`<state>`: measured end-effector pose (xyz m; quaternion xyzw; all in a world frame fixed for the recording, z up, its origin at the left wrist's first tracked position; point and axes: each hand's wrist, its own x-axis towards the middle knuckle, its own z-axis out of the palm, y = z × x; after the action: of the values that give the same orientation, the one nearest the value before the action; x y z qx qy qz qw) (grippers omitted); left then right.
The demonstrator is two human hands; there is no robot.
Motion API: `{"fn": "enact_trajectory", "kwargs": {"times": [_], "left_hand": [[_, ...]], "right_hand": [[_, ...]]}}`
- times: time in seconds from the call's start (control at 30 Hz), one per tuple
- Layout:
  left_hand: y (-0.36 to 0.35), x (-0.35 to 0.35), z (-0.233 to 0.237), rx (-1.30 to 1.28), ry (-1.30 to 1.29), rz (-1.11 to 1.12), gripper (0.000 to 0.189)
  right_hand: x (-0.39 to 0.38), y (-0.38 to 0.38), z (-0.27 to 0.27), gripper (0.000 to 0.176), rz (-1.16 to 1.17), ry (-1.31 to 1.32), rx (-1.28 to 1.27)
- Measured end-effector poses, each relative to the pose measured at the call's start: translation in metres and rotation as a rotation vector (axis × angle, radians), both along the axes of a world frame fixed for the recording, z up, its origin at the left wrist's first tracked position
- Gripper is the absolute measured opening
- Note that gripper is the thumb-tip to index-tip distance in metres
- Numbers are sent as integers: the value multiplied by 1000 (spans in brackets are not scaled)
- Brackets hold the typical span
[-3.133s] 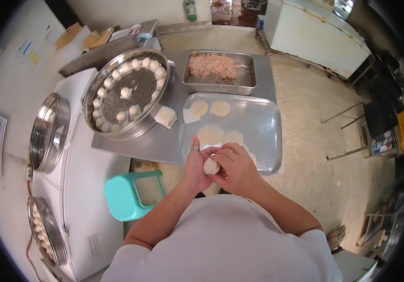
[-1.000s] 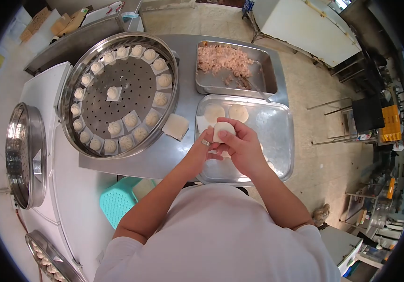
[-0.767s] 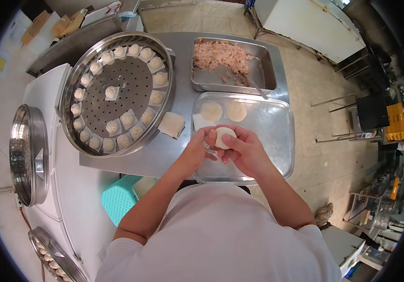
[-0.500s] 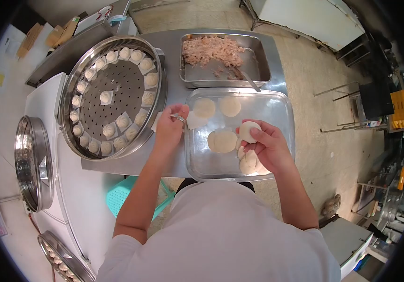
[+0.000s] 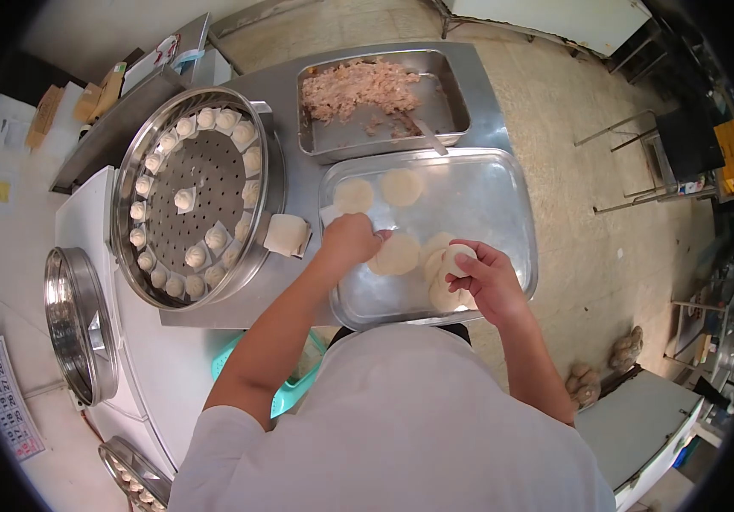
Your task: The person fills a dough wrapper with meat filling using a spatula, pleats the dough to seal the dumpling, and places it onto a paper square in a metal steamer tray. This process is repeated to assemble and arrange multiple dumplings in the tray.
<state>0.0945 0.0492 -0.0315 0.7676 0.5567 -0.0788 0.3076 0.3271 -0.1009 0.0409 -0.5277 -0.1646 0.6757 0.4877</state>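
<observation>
My left hand (image 5: 352, 240) reaches over the metal tray (image 5: 478, 183), its fingers drawn together at the edge of a flat dough round (image 5: 395, 255). Whether they grip that round is hidden. Beside the wrist, a white paper square (image 5: 329, 214) lies partly under the hand. My right hand (image 5: 492, 286) is closed around a pale piece of dough (image 5: 459, 258), with the thumb on top. Below it are several overlapping dough rounds (image 5: 442, 292). Two more single rounds, one left (image 5: 353, 196) and one right (image 5: 402, 187), lie at the tray's far side.
A round perforated steamer (image 5: 200, 171) at left holds pleated buns on paper squares. A stack of white papers (image 5: 287, 234) sits beside it. Beyond the tray stands a deep pan (image 5: 316, 149) of minced filling (image 5: 358, 90) with a flat-handled utensil (image 5: 429, 136). A turquoise stool (image 5: 286, 397) is below.
My left hand has moved right, from beside the paper stack to the dough rounds. My right hand keeps its dough and stays over the tray. The camera view has turned slightly.
</observation>
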Motion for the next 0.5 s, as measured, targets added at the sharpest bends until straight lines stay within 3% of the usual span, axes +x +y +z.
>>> {"fn": "enact_trajectory", "kwargs": {"times": [0.07, 0.37, 0.47, 0.5], "left_hand": [[-2, 7, -6, -41, -3, -10, 42], [-13, -6, -5, -129, -721, 305, 18], [-9, -8, -2, -389, -1055, 467, 18], [-7, -5, -5, -394, -1031, 463, 18]], "right_hand": [[2, -3, -4, 38, -4, 2, 0], [4, -5, 4, 41, -85, -46, 7], [3, -1, 6, 42, -99, -36, 58], [3, 2, 6, 43, -84, -59, 58]]}}
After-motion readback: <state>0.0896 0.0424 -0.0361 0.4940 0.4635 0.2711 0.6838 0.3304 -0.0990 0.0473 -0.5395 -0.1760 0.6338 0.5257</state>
